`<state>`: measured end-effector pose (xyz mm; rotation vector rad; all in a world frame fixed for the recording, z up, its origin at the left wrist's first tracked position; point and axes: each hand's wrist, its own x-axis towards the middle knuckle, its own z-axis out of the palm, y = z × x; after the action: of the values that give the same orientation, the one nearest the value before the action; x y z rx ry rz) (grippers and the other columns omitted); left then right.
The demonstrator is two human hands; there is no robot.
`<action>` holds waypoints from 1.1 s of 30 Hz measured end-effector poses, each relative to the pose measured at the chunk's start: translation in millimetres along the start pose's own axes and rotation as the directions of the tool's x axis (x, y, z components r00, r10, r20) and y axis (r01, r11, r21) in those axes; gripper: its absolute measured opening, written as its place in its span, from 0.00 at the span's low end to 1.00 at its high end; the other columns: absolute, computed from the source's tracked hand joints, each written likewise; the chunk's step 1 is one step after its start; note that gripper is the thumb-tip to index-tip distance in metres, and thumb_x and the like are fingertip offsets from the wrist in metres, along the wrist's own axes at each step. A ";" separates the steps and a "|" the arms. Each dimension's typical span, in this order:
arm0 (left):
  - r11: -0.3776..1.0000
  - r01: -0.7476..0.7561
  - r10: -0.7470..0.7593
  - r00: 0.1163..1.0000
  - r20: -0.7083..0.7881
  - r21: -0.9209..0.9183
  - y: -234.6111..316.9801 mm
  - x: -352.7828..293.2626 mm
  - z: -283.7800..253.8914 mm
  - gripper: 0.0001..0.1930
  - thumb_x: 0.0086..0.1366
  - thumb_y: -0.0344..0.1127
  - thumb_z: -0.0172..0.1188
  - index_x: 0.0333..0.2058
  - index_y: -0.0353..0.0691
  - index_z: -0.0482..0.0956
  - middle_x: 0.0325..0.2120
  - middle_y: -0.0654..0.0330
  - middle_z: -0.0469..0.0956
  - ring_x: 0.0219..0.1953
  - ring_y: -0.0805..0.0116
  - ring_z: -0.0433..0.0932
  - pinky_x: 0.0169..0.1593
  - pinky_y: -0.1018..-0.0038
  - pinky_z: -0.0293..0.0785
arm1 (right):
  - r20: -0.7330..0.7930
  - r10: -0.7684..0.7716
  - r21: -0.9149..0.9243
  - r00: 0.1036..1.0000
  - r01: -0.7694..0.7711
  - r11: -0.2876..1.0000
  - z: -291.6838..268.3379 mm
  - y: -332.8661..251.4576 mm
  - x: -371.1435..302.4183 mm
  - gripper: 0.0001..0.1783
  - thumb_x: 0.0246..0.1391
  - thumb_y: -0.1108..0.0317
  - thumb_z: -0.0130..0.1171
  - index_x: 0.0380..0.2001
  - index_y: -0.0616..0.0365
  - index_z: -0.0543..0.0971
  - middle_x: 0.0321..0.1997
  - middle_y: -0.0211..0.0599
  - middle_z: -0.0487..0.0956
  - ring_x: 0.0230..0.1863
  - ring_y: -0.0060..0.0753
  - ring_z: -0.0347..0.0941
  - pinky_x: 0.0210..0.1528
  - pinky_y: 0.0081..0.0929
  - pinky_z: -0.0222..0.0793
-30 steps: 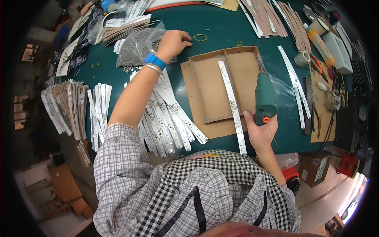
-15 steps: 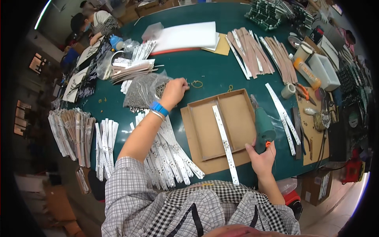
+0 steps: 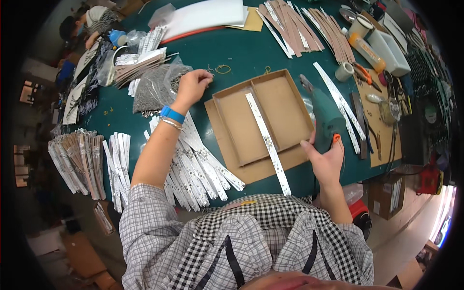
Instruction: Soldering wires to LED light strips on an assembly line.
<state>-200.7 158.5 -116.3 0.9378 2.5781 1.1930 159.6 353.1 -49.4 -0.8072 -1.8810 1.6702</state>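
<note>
Left hand: left hand (image 3: pixel 192 86), upper middle of the frame, has reached further out to the bag (image 3: pixel 157 87) of small dark parts; fingers curl at the bag's edge, pinching, though what sits in the grip is too small to tell.
Right hand: right hand (image 3: pixel 326 159), right of centre, stays clenched on the tool (image 3: pixel 325 116), a dark green hand tool with an orange trigger, resting on the table (image 3: pixel 251 53) beside the tray.
Strip: long white strip (image 3: pixel 267 141) lies untouched across the cardboard tray (image 3: pixel 263 116), its lower end overhanging toward the body.
Change: only the left arm has moved since a second ago; the tool hand and strip keep their places, so a small part is likely being fetched for the strip.
Surroundings: fan of white strips (image 3: pixel 195 162) under the left forearm; more bundles (image 3: pixel 79 162) at the left edge; tape roll (image 3: pixel 344 71) at upper right.
</note>
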 end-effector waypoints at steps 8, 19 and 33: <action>0.740 0.308 -0.092 0.927 0.365 -0.597 72.2 -38.6 0.9 0.07 0.69 0.28 0.58 0.43 0.32 0.79 0.33 0.63 0.80 0.33 0.77 0.77 0.41 0.80 0.75 | 0.059 0.035 -0.002 0.998 -0.035 0.999 -4.1 4.2 2.0 0.18 0.44 0.81 0.68 0.38 0.59 0.72 0.30 0.25 0.73 0.31 0.17 0.68 0.37 0.19 0.68; 0.940 0.132 0.001 0.922 0.387 -0.316 108.8 -79.7 26.0 0.10 0.61 0.24 0.65 0.42 0.31 0.84 0.33 0.57 0.84 0.33 0.74 0.80 0.39 0.78 0.77 | 0.086 0.001 0.022 0.996 -0.003 1.000 -1.8 7.5 6.8 0.20 0.45 0.76 0.71 0.41 0.60 0.74 0.31 0.26 0.76 0.32 0.16 0.71 0.38 0.19 0.70; 0.664 0.331 0.023 0.887 0.462 -0.670 149.6 -119.7 38.4 0.11 0.62 0.25 0.65 0.44 0.29 0.83 0.33 0.58 0.83 0.34 0.73 0.80 0.41 0.77 0.78 | 0.154 -0.146 0.166 0.977 0.120 0.979 50.4 2.0 14.8 0.18 0.50 0.74 0.68 0.44 0.60 0.76 0.36 0.32 0.83 0.38 0.23 0.79 0.45 0.24 0.75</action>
<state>-19.8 184.5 -47.3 0.6529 1.5363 1.5571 114.0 328.6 -58.1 -0.4814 -1.8397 1.8195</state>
